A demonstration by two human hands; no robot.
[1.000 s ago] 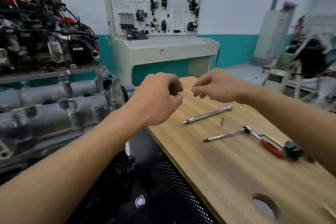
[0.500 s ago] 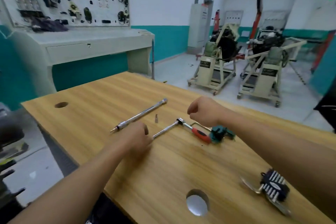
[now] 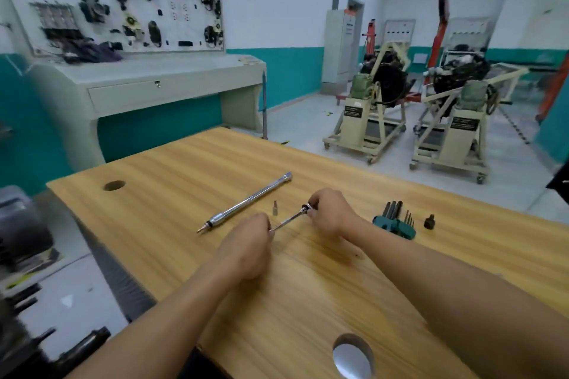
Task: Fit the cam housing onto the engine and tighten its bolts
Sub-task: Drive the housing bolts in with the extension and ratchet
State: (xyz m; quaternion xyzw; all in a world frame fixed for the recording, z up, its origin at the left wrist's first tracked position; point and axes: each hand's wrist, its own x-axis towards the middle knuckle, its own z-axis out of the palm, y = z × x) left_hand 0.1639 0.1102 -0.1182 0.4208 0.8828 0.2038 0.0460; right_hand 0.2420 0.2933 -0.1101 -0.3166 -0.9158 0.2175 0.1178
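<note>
Both hands hold one tool over the wooden table (image 3: 172,181). My left hand (image 3: 246,243) grips the lower end of a thin chrome extension bar (image 3: 289,218). My right hand (image 3: 331,212) grips the ratchet head at the bar's upper end; the ratchet's handle is hidden under that hand. A long chrome torque wrench (image 3: 249,201) lies just beyond the hands, and a small bit (image 3: 274,207) stands between it and the bar. The engine and cam housing are out of view.
A teal holder of hex keys (image 3: 395,220) and a small black socket (image 3: 430,221) lie right of my right hand. The table has a round hole (image 3: 114,185) far left and another (image 3: 352,355) near me. Engine stands (image 3: 369,120) occupy the floor beyond.
My head turned right from the engine to the table. Both hands came down onto the ratchet and extension bar and took hold of them.
</note>
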